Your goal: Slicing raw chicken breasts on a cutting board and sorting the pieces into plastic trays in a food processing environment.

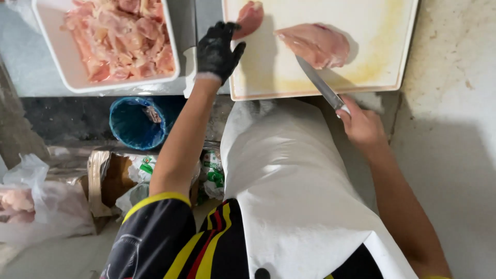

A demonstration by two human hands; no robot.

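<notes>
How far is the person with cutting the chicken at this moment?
Done: the white tray already holds a heap of cut chicken pieces. In hand: the right hand lays the knife against a fillet on the cutting board; the gloved left hand touches a second piece. Left: both are uncut.

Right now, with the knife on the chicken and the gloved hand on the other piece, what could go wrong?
1. The right hand is bare while its knife cuts the chicken fillet; a slip could nick it.
2. The gloved left hand holds a smaller chicken piece at the cutting board edge; it might slide off.
</notes>
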